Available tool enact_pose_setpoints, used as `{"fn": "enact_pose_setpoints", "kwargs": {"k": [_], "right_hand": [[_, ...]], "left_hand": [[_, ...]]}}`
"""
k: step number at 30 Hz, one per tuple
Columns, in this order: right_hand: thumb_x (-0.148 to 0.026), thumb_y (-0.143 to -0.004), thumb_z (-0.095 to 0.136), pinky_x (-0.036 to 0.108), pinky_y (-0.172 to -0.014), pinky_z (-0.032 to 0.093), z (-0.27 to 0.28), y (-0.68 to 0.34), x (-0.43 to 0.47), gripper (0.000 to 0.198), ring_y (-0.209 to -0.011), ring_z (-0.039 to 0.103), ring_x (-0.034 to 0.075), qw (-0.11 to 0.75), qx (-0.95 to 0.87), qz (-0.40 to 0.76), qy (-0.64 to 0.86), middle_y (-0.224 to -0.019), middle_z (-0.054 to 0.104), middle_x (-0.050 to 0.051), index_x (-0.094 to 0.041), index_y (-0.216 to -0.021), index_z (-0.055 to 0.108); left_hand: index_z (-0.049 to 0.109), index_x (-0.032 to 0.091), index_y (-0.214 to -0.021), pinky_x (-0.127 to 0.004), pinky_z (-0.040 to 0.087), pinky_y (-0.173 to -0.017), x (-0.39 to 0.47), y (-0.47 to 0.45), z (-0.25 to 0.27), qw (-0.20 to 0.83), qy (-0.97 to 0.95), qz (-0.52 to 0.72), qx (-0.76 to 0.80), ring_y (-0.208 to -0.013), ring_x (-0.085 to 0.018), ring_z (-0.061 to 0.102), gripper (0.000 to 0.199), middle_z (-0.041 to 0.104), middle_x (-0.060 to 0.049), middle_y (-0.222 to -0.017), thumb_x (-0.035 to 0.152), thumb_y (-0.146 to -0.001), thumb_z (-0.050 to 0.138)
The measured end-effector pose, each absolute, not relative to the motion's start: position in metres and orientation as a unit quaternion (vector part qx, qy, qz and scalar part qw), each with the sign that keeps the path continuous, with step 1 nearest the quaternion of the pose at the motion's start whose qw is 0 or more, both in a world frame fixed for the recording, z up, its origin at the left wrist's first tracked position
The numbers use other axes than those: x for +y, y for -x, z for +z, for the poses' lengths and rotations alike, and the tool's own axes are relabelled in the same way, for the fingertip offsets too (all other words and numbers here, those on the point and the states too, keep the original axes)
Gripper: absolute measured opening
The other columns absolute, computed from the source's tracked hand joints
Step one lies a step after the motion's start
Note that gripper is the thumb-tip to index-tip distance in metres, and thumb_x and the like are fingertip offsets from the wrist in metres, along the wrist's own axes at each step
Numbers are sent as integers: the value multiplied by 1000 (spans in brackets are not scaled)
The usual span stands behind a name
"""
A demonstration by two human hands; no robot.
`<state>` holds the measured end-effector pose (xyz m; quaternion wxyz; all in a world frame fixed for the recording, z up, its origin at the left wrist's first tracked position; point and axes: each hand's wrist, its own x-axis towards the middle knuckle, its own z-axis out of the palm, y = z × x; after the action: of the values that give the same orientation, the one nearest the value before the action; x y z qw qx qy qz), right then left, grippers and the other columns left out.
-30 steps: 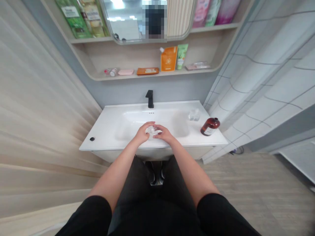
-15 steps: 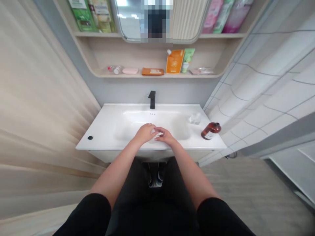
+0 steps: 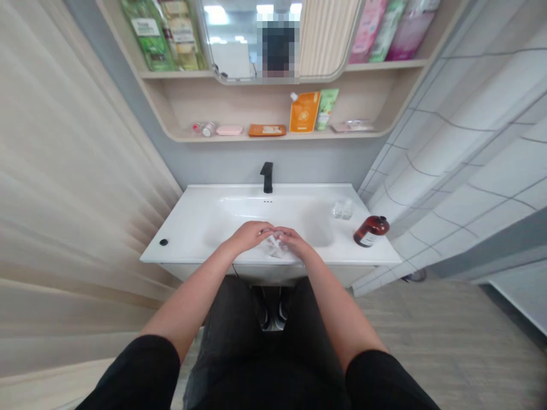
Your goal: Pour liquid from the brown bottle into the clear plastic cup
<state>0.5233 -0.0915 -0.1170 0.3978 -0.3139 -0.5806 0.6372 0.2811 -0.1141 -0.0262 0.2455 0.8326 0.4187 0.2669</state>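
Observation:
My left hand (image 3: 251, 235) and my right hand (image 3: 293, 241) meet over the front rim of the white sink (image 3: 213, 228). Their fingers close from both sides around a small clear plastic item (image 3: 277, 246), whose exact kind I cannot make out. My fingers cover its upper part. Another clear plastic item (image 3: 343, 209) sits on the counter to the right of the basin. Near it is a brown bottle (image 3: 371, 231) with a white label and an uncapped dark neck. A small black cap (image 3: 163, 242) lies on the counter's left side.
A black faucet (image 3: 267, 177) stands behind the basin. Above it, a shelf (image 3: 239, 138) holds an orange pouch (image 3: 304, 113), a green tube (image 3: 327, 109), an orange packet (image 3: 267, 130) and a pink soap bar (image 3: 229, 130). A curtain (image 3: 85, 142) hangs at the left.
My hands have drawn closer together and tilted, and more of the clear plastic item shows below my fingers. The view has shifted slightly; the bottle and cap stay put.

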Motion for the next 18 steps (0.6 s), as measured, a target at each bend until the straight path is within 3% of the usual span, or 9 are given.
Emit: {"fn": "enact_pose_setpoints", "kwargs": {"k": [3, 7, 10, 13, 18], "right_hand": [[-61, -78, 90, 37, -85, 64, -115, -521, -93, 62, -112, 72, 28, 446, -573, 616, 306, -126, 75, 6, -31, -130, 74], [-56, -82, 91, 41, -98, 63, -115, -517, -92, 59, -125, 68, 29, 462, -597, 596, 274, -132, 72, 7, -32, -132, 69], [-58, -86, 87, 43, -100, 63, -118, -516, -90, 65, -134, 64, 31, 463, -602, 585, 284, -149, 66, 9, -35, -142, 65], [-63, -91, 78, 45, -99, 63, -123, -517, -88, 67, -137, 64, 32, 463, -584, 587, 316, -160, 61, 10, -36, -150, 61], [-61, -90, 79, 46, -101, 60, -127, -516, -85, 58, -127, 69, 30, 444, -609, 552, 357, -135, 77, 9, -32, -139, 69]], "left_hand": [[66, 26, -146, -43, 62, -103, -121, -287, -57, 320, -713, 392, 485, -120, -26, 75, 45, 74, -12, -140, 40, -103, 66], [64, 23, -143, -45, 66, -96, -125, -299, -89, 389, -681, 406, 470, -115, -27, 76, 67, 72, -14, -136, 38, -83, 89], [68, 24, -137, -44, 66, -96, -115, -287, -88, 330, -703, 403, 485, -111, -26, 76, 68, 72, -13, -135, 38, -76, 94], [68, 24, -133, -42, 65, -97, -90, -240, -76, 240, -652, 437, 571, -110, -24, 76, 62, 73, -12, -135, 37, -78, 93], [59, 18, -127, -48, 58, -107, -52, -127, -55, 97, -454, 473, 749, -114, -28, 74, 58, 71, -9, -122, 35, -81, 91]]}}
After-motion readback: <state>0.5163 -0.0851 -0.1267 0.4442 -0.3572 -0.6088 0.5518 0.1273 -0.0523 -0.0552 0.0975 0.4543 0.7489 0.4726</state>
